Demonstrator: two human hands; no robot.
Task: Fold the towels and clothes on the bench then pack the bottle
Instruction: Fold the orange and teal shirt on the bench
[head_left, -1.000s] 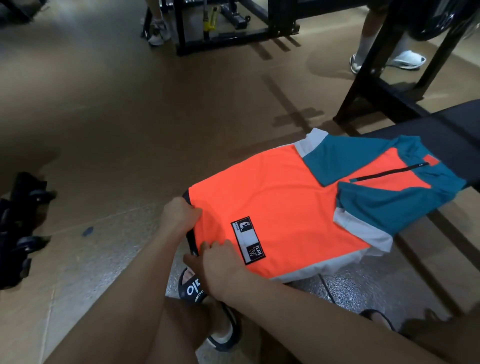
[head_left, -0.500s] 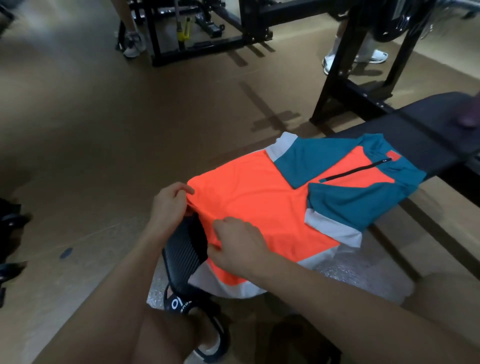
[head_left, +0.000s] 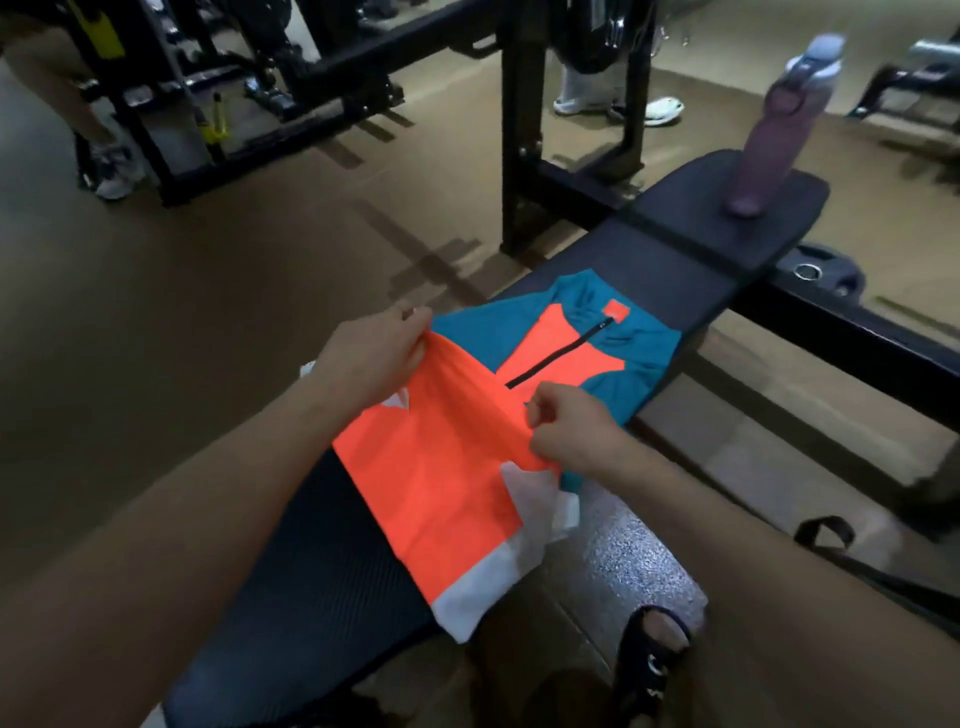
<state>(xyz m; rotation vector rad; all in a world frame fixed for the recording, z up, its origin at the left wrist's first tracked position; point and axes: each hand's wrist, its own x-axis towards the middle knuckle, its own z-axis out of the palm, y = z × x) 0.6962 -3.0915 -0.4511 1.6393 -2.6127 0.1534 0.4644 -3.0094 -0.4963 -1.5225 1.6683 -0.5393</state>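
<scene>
An orange, teal and white zip-neck shirt (head_left: 447, 483) lies along the black bench (head_left: 322, 582), its collar toward the far end. My left hand (head_left: 371, 358) grips the shirt's bottom hem, lifted and carried over the chest. My right hand (head_left: 563, 434) pinches the same hem on the right side, just below the zip. The lower half of the shirt is doubled over toward the collar. A purple bottle (head_left: 769, 135) with a pale lid stands upright on the bench's far end pad.
A black rack upright (head_left: 522, 130) stands just left of the bench's far end. People's legs and white shoes (head_left: 662, 110) are beyond it. A weight plate (head_left: 826, 275) lies on the floor at right. My sandalled foot (head_left: 657, 649) and a black strap (head_left: 852, 551) are below right.
Both hands have lifted the shirt's bottom hem from the near bench end and carried it forward over the chest. The view has swung up and right, bringing the bottle into sight.
</scene>
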